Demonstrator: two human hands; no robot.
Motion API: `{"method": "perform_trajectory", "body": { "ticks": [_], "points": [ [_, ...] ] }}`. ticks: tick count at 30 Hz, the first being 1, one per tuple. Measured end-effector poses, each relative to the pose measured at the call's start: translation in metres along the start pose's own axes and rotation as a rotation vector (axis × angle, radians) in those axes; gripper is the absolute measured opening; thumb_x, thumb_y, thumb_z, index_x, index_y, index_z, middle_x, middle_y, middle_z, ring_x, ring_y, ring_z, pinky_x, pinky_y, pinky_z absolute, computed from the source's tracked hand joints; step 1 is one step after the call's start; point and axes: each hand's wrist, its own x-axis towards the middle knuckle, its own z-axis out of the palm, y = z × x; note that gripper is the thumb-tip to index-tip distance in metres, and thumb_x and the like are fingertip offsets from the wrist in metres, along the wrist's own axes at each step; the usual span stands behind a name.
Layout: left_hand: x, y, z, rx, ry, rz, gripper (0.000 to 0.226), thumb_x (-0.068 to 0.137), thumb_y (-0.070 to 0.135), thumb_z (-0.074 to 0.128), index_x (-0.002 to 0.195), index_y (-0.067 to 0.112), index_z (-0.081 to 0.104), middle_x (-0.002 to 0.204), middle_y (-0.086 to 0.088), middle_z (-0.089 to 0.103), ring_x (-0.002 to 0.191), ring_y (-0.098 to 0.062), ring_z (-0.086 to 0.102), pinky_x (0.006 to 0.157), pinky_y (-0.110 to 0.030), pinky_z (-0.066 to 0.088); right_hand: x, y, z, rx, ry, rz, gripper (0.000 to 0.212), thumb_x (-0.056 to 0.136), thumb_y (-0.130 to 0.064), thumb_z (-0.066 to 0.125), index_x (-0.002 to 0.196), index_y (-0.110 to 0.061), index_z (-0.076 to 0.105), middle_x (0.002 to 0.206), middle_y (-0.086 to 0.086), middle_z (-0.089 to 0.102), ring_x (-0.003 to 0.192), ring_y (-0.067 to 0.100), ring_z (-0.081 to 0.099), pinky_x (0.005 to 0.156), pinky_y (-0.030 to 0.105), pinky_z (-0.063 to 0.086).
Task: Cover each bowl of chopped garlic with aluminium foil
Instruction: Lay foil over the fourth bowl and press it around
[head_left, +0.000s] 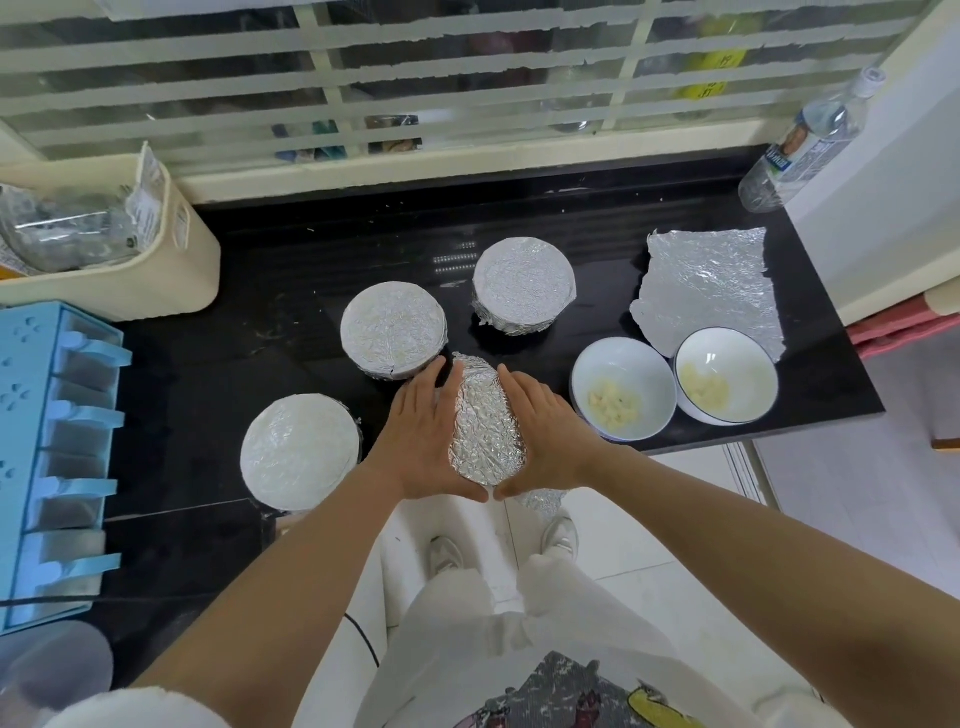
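Near the front edge of the black counter (270, 270), a foil-wrapped bowl (485, 426) sits between my two hands. My left hand (421, 436) presses its left side and my right hand (545, 431) presses its right side, fingers straight, thumbs nearly meeting at the near rim. Three other foil-covered bowls stand around it: one at the front left (300, 451), one in the middle (394, 330), one further back (523, 283). Two white bowls of chopped garlic stand uncovered on the right (623, 387) (726, 382). A loose foil sheet (711, 286) lies flat behind them.
A cream bin (171, 260) with plastic bags stands at the back left, and a blue rack (57, 457) runs along the left. A water bottle (805, 140) stands in the back right corner. The counter ends just right of the uncovered bowls.
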Motion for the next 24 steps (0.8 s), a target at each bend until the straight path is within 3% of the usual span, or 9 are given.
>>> {"method": "perform_trajectory", "body": {
  "ticks": [3,7,11,17,24],
  "points": [
    [-0.005,0.003,-0.003,0.005,0.003,0.009,0.153,0.044,0.098,0.048,0.154,0.013,-0.016,0.162,-0.011,-0.017,0.15,-0.026,-0.014,0.12,-0.04,-0.005,0.0,-0.001,0.0,-0.008,-0.006,-0.005,0.145,0.053,-0.075,0.075,0.151,-0.02,-0.016,0.16,0.0,-0.001,0.147,0.024,0.01,0.12,0.039,0.015],
    [0.003,0.015,-0.007,0.057,0.029,0.119,0.146,0.053,0.097,0.048,0.156,0.008,-0.003,0.164,-0.012,-0.01,0.152,-0.025,-0.009,0.123,-0.045,0.003,0.001,-0.001,0.001,-0.023,0.01,-0.001,0.147,0.05,-0.076,0.075,0.153,-0.017,-0.012,0.159,0.003,0.005,0.145,0.025,0.014,0.119,0.04,0.021],
    [0.014,0.022,-0.004,0.084,-0.067,0.108,0.15,0.051,0.092,0.056,0.153,0.013,-0.021,0.162,-0.008,-0.021,0.15,-0.023,-0.02,0.123,-0.043,-0.004,0.003,0.001,0.001,-0.037,0.018,-0.012,0.149,0.047,-0.072,0.078,0.153,-0.014,-0.008,0.158,0.004,0.01,0.144,0.025,0.017,0.118,0.041,0.024],
    [0.011,0.014,0.002,0.111,-0.087,0.108,0.148,0.056,0.078,0.071,0.154,0.005,-0.013,0.161,-0.017,0.003,0.149,-0.031,0.008,0.123,-0.041,0.009,-0.001,0.007,-0.002,-0.003,-0.041,-0.043,0.149,0.053,-0.059,0.086,0.151,-0.014,-0.018,0.161,0.002,-0.007,0.149,0.022,-0.001,0.122,0.039,0.011],
    [0.011,0.014,0.005,0.15,-0.066,0.077,0.148,0.058,0.078,0.07,0.153,0.001,-0.013,0.159,-0.018,0.01,0.147,-0.032,0.015,0.121,-0.04,0.01,-0.001,0.007,0.002,0.015,-0.019,-0.01,0.151,0.051,-0.057,0.087,0.152,-0.011,-0.015,0.16,0.006,0.003,0.147,0.024,0.01,0.12,0.041,0.019]
  ]
}}
